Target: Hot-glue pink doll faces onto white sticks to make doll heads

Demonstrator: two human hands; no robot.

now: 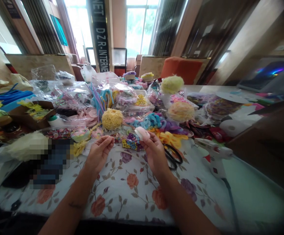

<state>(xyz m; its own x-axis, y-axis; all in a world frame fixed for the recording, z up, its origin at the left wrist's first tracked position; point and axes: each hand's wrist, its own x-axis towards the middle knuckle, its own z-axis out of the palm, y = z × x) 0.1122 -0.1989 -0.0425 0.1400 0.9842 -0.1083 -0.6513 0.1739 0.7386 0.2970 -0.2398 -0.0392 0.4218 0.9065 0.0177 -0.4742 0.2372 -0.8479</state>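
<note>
My right hand [154,150] is closed on a small pale pink and white rounded piece [142,133], whose exact kind I cannot make out. The fingers of my left hand [100,151] are pinched together, and whatever is between them is too small to tell. Both hands hover over the flowered tablecloth [118,199], a short gap apart. Just past them lies a clear bag of colourful small pieces [131,142]. Black-handled scissors [172,158] rest to the right of my right hand. Beyond my left hand sits a fluffy yellow yarn ball [112,119].
A white hot glue gun [214,153] with its cord lies at the right. Orange-yellow strips [170,138], a peach yarn ball [181,111] and plastic bags crowd the far side. At the left are an open cardboard box [33,116] and a cream fluffy ball [28,145].
</note>
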